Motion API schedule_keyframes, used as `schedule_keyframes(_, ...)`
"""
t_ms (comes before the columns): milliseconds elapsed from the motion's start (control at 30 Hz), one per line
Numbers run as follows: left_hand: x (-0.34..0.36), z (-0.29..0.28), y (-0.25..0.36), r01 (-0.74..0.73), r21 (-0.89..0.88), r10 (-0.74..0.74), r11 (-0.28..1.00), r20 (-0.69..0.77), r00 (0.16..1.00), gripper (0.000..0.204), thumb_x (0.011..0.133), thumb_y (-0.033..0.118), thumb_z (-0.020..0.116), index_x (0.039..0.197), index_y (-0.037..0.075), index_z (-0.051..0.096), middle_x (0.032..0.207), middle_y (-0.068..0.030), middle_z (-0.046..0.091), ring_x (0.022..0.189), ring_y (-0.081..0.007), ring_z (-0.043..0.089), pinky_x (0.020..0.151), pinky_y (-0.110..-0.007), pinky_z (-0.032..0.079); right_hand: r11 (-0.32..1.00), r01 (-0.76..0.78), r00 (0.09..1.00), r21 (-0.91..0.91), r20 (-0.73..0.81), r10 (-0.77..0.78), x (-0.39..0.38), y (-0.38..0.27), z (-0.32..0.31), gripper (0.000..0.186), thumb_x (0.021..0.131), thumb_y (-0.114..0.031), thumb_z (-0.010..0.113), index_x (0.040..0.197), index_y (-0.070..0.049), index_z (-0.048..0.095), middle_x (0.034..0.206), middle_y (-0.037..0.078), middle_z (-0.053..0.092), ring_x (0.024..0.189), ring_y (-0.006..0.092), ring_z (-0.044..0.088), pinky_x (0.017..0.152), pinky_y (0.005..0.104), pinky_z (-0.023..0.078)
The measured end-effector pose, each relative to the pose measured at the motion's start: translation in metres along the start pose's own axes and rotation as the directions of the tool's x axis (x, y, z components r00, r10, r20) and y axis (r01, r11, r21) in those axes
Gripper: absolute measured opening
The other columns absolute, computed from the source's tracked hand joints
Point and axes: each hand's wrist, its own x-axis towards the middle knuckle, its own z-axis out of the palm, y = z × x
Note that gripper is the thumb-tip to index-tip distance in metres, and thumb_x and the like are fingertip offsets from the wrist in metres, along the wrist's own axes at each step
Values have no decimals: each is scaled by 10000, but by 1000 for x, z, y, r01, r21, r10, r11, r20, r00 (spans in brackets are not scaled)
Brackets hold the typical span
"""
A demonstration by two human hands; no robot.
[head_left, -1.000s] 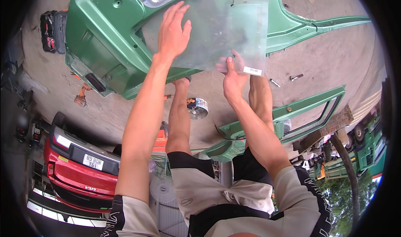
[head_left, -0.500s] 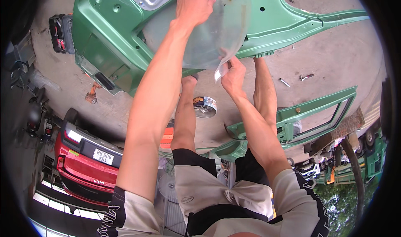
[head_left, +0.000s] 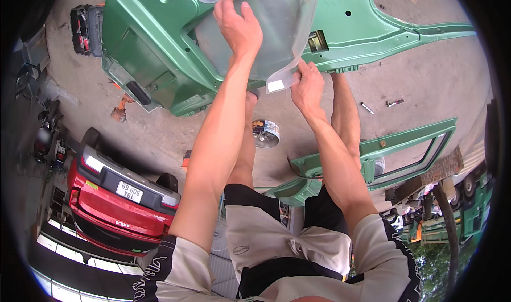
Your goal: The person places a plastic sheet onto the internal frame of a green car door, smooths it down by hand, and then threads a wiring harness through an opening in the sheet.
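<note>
A translucent plastic sheet (head_left: 277,25) lies over the opening of a green car door panel (head_left: 154,41) resting on the concrete floor. My left hand (head_left: 239,28) presses flat on the sheet, fingers spread. My right hand (head_left: 307,86) pinches the sheet's lower right corner, beside a small white label (head_left: 275,85). My two bare legs stand below the door's near edge.
A roll of tape (head_left: 265,133) lies on the floor between my legs. A second green door frame (head_left: 404,147) lies to the right, with loose bolts (head_left: 391,103) near it. A red car (head_left: 114,195) is at lower left, a black and red tool case (head_left: 85,28) at upper left.
My left hand slid down and back onto the sheet's middle. The sheet's right part folded and curled inward. My right hand shifted slightly right, keeping hold of the corner.
</note>
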Motion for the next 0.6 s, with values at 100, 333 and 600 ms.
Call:
schedule_keyframes(100, -23, -28, -29, 556, 36, -557, 831, 73, 827, 510, 999, 129, 667, 1444, -67, 514, 1447, -232, 523, 1288, -407, 567, 1110, -492, 450, 999, -3, 1000, -39, -13, 2, 2, -3, -3, 608, 841, 51, 592, 1392, -178, 710, 819, 159, 583, 812, 363, 626, 745, 482, 519)
schedule_keyframes(333, -32, -54, -63, 510, 502, -664, 699, 191, 723, 895, 978, 420, 714, 1595, -96, 323, 1644, -378, 285, 1477, -508, 431, 1232, -507, 377, 994, -2, 999, -109, 42, 7, 7, 0, -7, 664, 855, 38, 644, 1456, -240, 678, 893, 158, 559, 831, 369, 640, 768, 493, 546)
schedule_keyframes(600, 6, -56, -58, 483, 616, -738, 622, 255, 625, 966, 968, 545, 669, 1601, -69, 275, 1625, -387, 345, 1432, -511, 494, 1204, -498, 411, 993, -12, 999, -116, 51, 18, 10, 2, -9, 635, 880, 53, 613, 1423, -263, 706, 887, 157, 542, 806, 366, 637, 771, 491, 551)
